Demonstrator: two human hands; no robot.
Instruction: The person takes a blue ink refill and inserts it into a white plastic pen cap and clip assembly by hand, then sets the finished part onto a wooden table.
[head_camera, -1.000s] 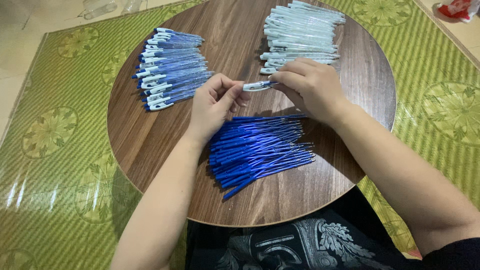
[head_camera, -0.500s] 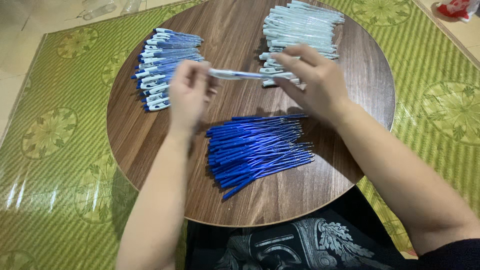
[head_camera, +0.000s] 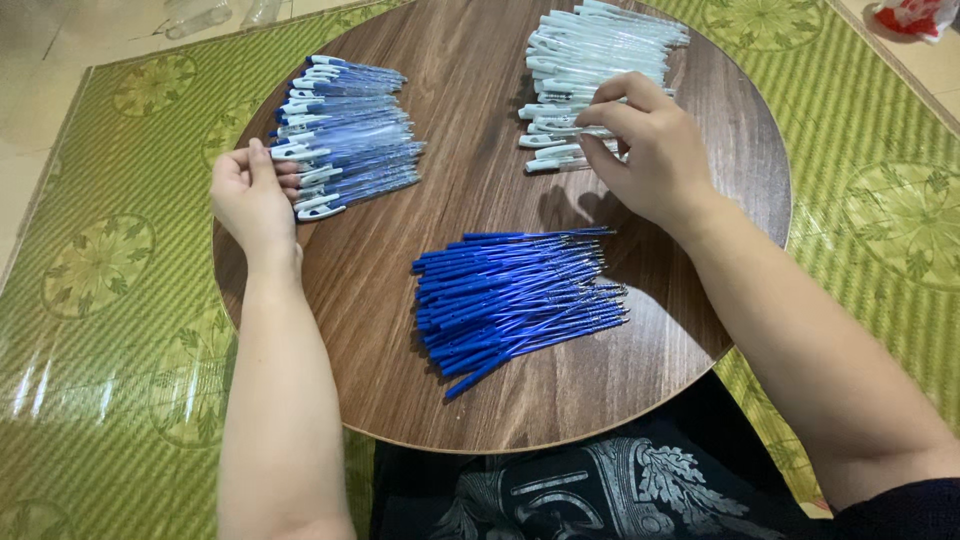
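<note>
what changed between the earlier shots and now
The left hand carried the finished pen left to the assembled pen pile. The right hand reached up to the pale barrel pile. The blue refills and the round table stayed put.

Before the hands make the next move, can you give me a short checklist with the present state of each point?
1. Left hand at the pile of finished pens: ok, fingers touch its near edge.
2. Left hand empty: cannot tell, the fingers curl at the pile.
3. Right hand on the pile of pale barrels: ok, fingertips rest on the near ones.
4. One barrel in the grip: cannot tell.
5. Blue refills within reach: ok, untouched, between both arms.
6. All three piles on the round table: ok.
</note>
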